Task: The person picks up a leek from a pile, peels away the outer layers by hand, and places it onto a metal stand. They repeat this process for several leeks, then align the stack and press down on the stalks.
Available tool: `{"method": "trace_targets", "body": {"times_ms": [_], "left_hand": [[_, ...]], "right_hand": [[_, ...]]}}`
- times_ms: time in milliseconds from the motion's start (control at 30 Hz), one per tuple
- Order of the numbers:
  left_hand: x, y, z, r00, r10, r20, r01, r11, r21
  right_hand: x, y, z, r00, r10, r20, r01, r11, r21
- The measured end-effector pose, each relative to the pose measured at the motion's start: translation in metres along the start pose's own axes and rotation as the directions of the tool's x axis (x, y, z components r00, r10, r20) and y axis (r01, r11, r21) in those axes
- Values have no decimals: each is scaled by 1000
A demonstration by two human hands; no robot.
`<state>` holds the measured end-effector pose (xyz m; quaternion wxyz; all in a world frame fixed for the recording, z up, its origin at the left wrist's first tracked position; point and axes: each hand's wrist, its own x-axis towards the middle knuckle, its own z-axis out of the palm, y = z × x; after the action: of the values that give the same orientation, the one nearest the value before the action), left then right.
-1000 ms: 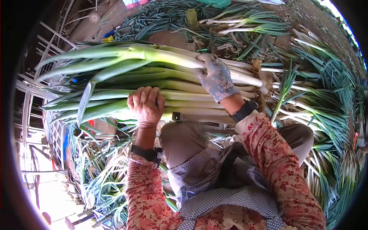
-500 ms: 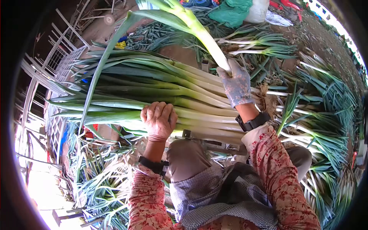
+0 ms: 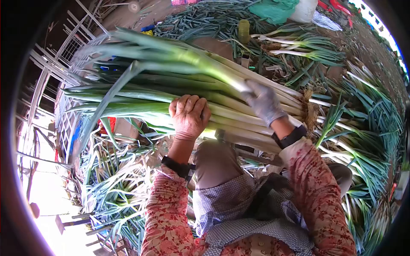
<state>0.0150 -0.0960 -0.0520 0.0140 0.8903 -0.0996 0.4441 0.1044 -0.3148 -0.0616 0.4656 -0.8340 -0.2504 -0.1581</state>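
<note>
Green-and-white leek (image 3: 209, 70) clamped in my gloved right hand (image 3: 263, 102), kinda blurry | it's over the leek pile (image 3: 243, 116), can't tell if touching | bare left hand (image 3: 190, 116) curled tight on the pile's near side

The left arm (image 3: 168, 205) reaches nearly straight forward, its wrist (image 3: 183, 138) roughly in line with the forearm; the bare left grip (image 3: 191, 114) lies knuckles up, fingers curled under. The right arm (image 3: 318, 183) slants forward and inward, and the gloved right grip (image 3: 261, 100), though blurred, appears clenched, pointing forward and left.
</note>
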Motion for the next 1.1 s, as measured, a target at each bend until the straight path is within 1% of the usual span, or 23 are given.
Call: {"method": "trace_targets", "body": {"times_ms": [33,100,167,233,367,467,500,533,567,600,633,667,700,733,767,800,833,867,933,967,1033,1067,1100], "left_hand": [[-1,-1,1,1000,-1,0,1,1000,-7],[-1,0,-1,1000,-12,25,13,1000,-6],[0,0,-2,999,-15,35,15,1000,-8],[-1,0,-3,999,-17,35,17,1000,-13],[-2,0,-4,999,-29,30,29,999,-15],[-2,-1,-2,1000,-19,7,19,1000,-9],[0,0,-3,1000,-17,6,17,1000,-4],[0,1,-4,1000,-11,7,11,1000,-3],[1,2,-4,1000,-10,7,10,1000,-2],[0,2,-4,1000,-8,8,8,1000,-2],[0,2,-4,1000,-5,9,5,1000,-3],[1,2,-4,1000,3,0,-3,1000,-8],[0,2,-4,1000,3,11,-3,1000,0],[-1,1,-2,1000,6,18,-6,1000,10],[-2,0,-1,1000,9,25,-10,1000,22],[-3,1,-1,1000,11,17,-12,999,52],[-10,-1,1,998,-25,52,20,996,81],[-11,-1,0,997,-40,61,35,997,67],[-11,-4,4,999,-33,43,30,997,76],[-10,-5,4,994,-77,83,72,996,58],[-1,-1,3,997,-62,50,61,998,19],[-1,0,3,999,-28,36,24,995,92],[-1,1,2,1000,-16,27,13,994,106]], "right_hand": [[11,4,-7,997,-37,-70,40,998,41],[43,3,-40,994,108,19,-108,994,22],[79,3,-75,935,353,16,-343,896,282],[110,-22,-108,862,482,-155,-412,846,339],[180,7,-164,838,426,-340,-383,904,188],[202,24,-177,867,334,-370,-391,916,-89],[206,28,-175,891,279,-357,-384,883,-269],[205,24,-169,930,170,-325,-333,762,-555],[200,16,-158,962,26,-272,-245,521,-818],[184,2,-143,967,-137,-213,-154,348,-925],[159,-13,-123,933,-285,-221,-66,467,-882],[118,-28,-93,883,-380,-277,100,727,-679],[88,-31,-69,839,-445,-314,302,859,-413],[55,-7,-44,934,-340,-109,281,888,-363],[22,16,-20,971,-214,103,236,914,-329],[-7,18,-8,933,-75,352,137,979,-153],[-34,9,6,960,-142,241,141,990,24],[-38,-8,0,973,-101,205,138,975,-174],[-38,-12,6,981,-54,184,104,955,-278],[-40,-12,9,985,-21,169,78,939,-334],[-46,-8,15,993,-102,56,115,918,-381],[-48,-9,17,992,-124,23,123,908,-401],[-50,-10,18,989,-150,-6,134,899,-417]]}}
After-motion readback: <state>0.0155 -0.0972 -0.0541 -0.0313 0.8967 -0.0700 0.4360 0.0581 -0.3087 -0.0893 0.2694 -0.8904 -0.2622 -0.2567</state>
